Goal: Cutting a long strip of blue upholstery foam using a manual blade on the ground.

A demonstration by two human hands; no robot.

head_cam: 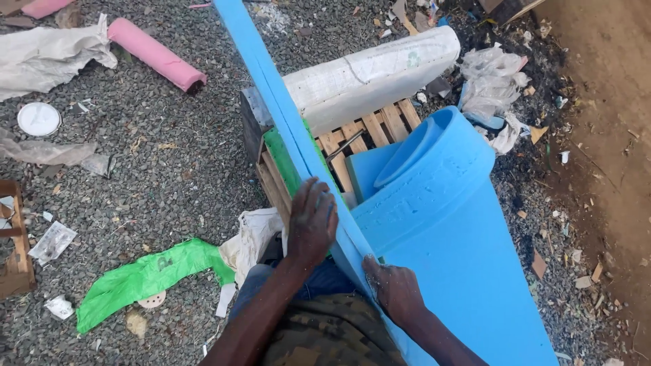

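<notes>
A long blue foam strip [271, 88] stands on edge and runs from the top of the view down toward me. My left hand [312, 224] grips its upper edge from the left side. My right hand [393, 288] presses on the strip's right side, where it meets a large blue foam sheet [468, 251]. That sheet curls into a roll at its far end and spreads down to the bottom right. Under the foam lies a wooden pallet [369, 132] with a green strip [281, 159] along its left edge.
A white foam slab [373, 71] leans on the pallet's far side. Gravel ground holds a pink foam roll [156, 54], a green plastic bag [146, 278], a white lid [38, 118], crumpled plastic [491, 81] and a wooden crate [15, 237]. Bare dirt runs along the right.
</notes>
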